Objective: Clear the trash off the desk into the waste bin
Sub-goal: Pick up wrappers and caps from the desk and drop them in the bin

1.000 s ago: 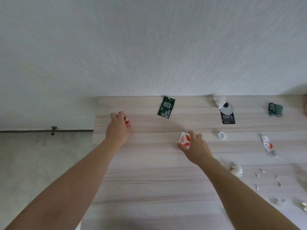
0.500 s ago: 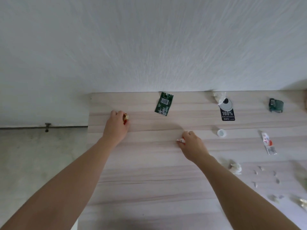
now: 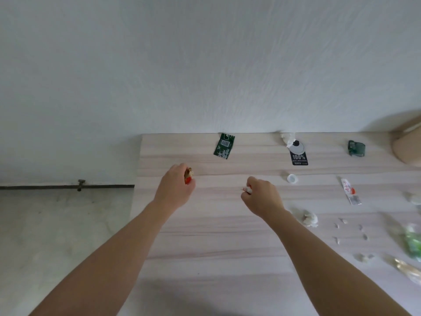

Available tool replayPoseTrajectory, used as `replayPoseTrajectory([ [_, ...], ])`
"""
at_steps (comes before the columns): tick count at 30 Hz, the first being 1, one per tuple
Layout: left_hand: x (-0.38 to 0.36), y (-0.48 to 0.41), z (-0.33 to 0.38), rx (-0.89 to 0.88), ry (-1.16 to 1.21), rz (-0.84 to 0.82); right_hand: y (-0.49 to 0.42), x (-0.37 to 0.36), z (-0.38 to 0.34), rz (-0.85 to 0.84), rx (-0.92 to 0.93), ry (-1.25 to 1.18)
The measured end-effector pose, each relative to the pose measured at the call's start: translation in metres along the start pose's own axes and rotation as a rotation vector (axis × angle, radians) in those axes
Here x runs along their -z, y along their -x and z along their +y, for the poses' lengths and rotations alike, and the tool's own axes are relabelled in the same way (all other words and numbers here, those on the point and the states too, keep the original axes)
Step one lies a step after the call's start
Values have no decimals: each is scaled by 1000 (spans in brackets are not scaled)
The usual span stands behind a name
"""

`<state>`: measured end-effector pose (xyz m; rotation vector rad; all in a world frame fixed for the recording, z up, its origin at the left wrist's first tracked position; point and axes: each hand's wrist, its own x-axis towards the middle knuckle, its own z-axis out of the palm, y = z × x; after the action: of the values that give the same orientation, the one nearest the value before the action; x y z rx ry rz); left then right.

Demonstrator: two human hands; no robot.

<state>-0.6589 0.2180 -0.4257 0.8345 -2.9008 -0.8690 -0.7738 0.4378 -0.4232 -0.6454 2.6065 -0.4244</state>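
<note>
My left hand [image 3: 176,189] is closed around a small red and tan wrapper [image 3: 188,176] above the left part of the pale wooden desk [image 3: 205,224]. My right hand [image 3: 262,197] is closed on a crumpled white and red packet [image 3: 246,189], of which only an edge shows. Loose trash lies on the desk: a green packet [image 3: 224,145] at the back, a black tag with a white disc [image 3: 299,153], a white cap [image 3: 292,178], a white and red sachet [image 3: 350,191] and a crumpled tissue [image 3: 309,218]. No waste bin is in view.
A dark green object [image 3: 356,148] and a tan rounded object [image 3: 407,144] sit at the back right. Small white scraps [image 3: 350,231] and green and clear plastic [image 3: 413,245] lie at the right edge. The desk's left edge borders a grey floor [image 3: 57,236].
My right hand has crushed the white and red packet into its fist. Both hands have drawn back a little from the wall, each still holding its piece.
</note>
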Motion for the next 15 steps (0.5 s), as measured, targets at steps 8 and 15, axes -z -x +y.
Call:
replayPoseTrajectory([
  [8,33,59,27,-109,61,48,72,29,-19,161,8,49],
  [15,47,107,49,-228,41,-12,148,42,-17,267,-88,-9],
])
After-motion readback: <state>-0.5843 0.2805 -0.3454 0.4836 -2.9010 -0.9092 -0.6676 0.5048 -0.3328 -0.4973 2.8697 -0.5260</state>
